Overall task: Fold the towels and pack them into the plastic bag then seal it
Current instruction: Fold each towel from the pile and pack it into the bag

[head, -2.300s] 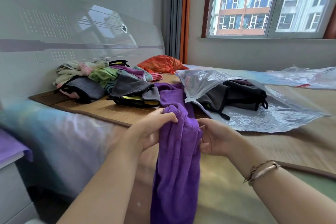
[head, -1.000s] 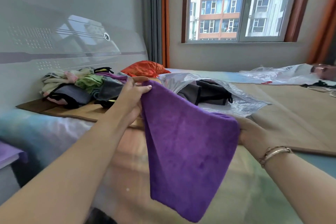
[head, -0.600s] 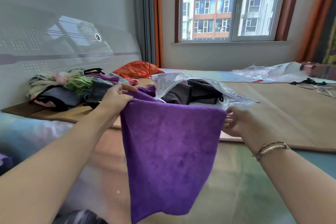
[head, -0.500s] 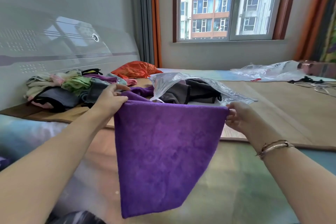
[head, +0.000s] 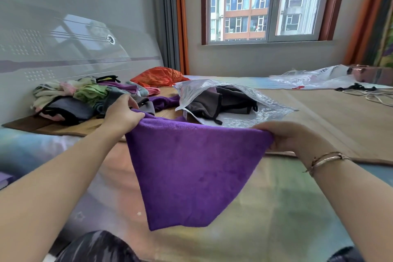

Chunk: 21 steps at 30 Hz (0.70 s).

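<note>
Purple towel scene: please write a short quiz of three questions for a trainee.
1. True or false: both hands grip the purple towel by its top edge.
2. What lies inside the open plastic bag? A) dark folded towels B) an orange cloth C) nothing
3. On which side of the bag is the pile of unfolded towels?

Key: 1 true: left hand, right hand. 2 A. 3 left.

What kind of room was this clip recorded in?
Most likely a home bedroom: a padded headboard stands at the left, a woven mat covers the bed, and a curtained window faces apartment blocks. Both hands hold a purple towel over the bed.
</note>
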Motion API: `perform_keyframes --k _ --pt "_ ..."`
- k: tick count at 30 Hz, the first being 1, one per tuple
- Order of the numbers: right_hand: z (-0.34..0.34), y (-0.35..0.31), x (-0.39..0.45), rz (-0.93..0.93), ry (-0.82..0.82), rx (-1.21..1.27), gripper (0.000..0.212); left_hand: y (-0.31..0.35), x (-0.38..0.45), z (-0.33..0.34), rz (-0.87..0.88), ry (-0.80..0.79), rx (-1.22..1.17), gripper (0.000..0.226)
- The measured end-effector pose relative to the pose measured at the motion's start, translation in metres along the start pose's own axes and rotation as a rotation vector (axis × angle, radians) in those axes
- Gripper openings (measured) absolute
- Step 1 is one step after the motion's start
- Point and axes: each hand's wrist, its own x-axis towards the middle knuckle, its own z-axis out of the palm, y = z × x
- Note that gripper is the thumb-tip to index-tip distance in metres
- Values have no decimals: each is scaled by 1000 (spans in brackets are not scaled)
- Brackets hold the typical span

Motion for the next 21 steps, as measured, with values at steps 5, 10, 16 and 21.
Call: perform_keyframes --k 5,10,16,21 --pt "-3 -30 -17 -566 131 307 32 24 -4 -25 -225 -108 -980 23" --pt "-8 -55 -53 -974 272 319 34 52 -4 -58 2 -33 -1230 36" --pt "-29 -84 -76 -1135 429 313 37 81 -2 -64 144 32 -1299 33" --pt "-46 -83 -49 -997 597 107 35 89 13 -28 41 86 -1254 29"
